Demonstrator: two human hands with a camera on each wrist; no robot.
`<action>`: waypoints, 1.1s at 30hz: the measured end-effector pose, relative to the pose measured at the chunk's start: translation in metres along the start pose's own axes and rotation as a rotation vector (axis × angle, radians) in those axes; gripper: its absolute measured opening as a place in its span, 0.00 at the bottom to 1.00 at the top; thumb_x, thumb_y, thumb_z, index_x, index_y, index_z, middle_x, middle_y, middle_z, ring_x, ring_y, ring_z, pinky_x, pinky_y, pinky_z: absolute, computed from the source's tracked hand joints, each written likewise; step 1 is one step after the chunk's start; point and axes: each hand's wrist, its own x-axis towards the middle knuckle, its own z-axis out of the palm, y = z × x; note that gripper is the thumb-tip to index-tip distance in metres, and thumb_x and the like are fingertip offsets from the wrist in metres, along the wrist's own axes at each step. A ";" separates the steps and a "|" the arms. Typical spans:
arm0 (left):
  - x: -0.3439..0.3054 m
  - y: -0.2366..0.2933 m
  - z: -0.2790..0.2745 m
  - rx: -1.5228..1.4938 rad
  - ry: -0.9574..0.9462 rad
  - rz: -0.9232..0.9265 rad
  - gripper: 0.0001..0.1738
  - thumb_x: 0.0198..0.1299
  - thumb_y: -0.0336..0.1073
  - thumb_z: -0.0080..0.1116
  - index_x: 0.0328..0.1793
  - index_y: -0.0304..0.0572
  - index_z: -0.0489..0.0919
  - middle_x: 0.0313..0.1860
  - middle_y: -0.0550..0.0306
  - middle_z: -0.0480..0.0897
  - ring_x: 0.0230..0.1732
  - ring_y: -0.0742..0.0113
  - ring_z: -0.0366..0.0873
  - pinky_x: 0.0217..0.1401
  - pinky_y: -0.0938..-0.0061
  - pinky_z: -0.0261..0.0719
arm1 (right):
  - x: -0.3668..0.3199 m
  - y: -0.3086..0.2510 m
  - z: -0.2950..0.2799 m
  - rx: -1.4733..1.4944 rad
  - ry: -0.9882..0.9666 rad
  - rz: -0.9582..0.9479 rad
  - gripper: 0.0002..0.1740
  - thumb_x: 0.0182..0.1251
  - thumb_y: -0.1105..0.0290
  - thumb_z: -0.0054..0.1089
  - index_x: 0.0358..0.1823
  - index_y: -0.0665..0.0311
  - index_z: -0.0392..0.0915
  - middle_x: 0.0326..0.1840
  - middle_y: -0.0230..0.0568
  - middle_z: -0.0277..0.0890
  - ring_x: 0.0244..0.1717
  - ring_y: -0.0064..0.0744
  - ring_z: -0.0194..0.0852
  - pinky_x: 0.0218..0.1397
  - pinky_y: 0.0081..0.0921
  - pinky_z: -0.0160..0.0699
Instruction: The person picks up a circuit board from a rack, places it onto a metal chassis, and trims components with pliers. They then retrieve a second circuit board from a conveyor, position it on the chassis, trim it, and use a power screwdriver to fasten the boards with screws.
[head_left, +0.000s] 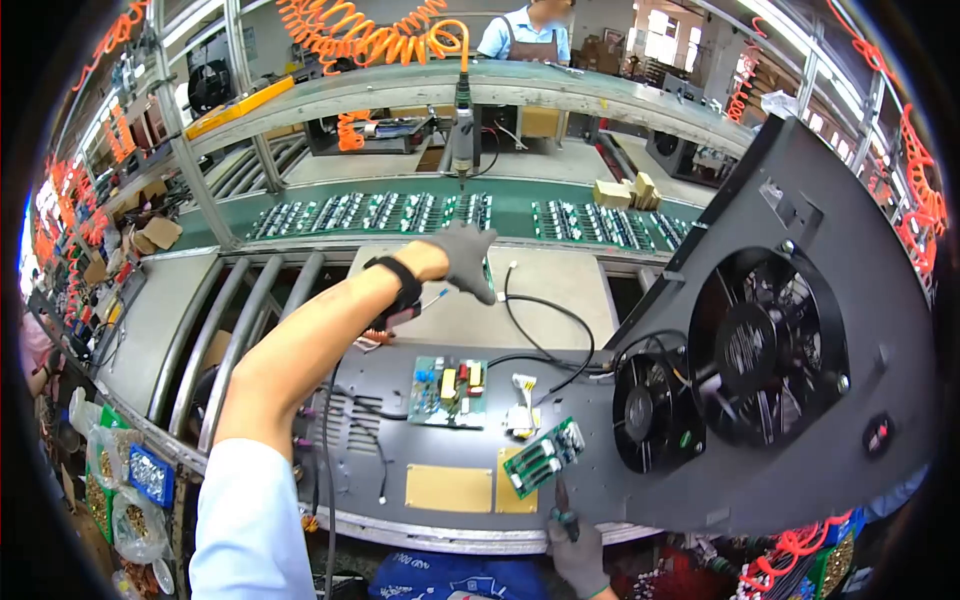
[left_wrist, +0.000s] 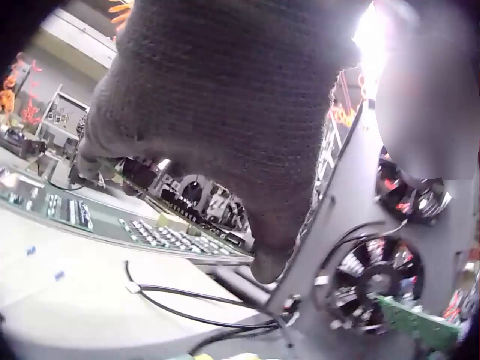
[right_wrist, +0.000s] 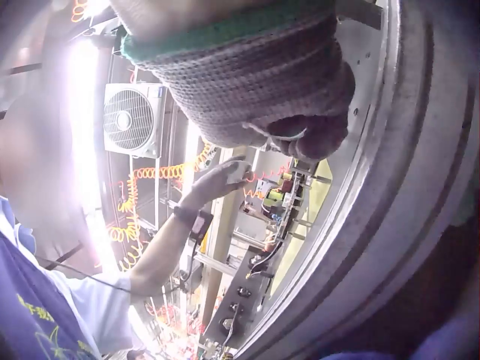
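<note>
Circuit board [left_wrist: 184, 211] pinched between fingers and thumb of left hand [head_left: 465, 262], above pale desk [head_left: 575, 275]. Likely light, stiff, fragile; best taken by edges, clear of components. Right hand [head_left: 580, 560]: fingers curled round hand tool [head_left: 566, 522], tip near tilted board [head_left: 545, 458].

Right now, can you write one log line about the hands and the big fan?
left hand: holds board | right hand: holds tool | big fan: on panel
</note>
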 end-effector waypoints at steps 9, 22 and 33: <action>0.204 -0.049 0.039 0.174 0.090 -0.060 0.59 0.32 0.62 0.82 0.72 0.43 0.72 0.68 0.43 0.76 0.71 0.38 0.71 0.71 0.50 0.74 | -0.009 0.001 -0.002 -0.220 0.005 -0.084 0.15 0.77 0.59 0.59 0.49 0.64 0.82 0.30 0.52 0.78 0.26 0.47 0.74 0.32 0.40 0.72; 0.234 -0.062 0.068 0.288 0.178 -0.005 0.43 0.57 0.51 0.72 0.75 0.38 0.72 0.71 0.37 0.76 0.73 0.37 0.72 0.72 0.52 0.76 | 0.012 -0.041 -0.002 -0.235 0.003 0.147 0.14 0.77 0.61 0.63 0.50 0.65 0.85 0.29 0.53 0.81 0.29 0.46 0.81 0.33 0.41 0.76; -0.173 0.125 0.056 -0.284 0.024 0.719 0.58 0.43 0.57 0.81 0.77 0.32 0.68 0.74 0.33 0.70 0.75 0.37 0.69 0.76 0.54 0.72 | 0.012 -0.036 -0.035 -0.135 -0.188 -0.273 0.15 0.70 0.66 0.67 0.54 0.63 0.81 0.35 0.51 0.82 0.34 0.54 0.82 0.37 0.41 0.79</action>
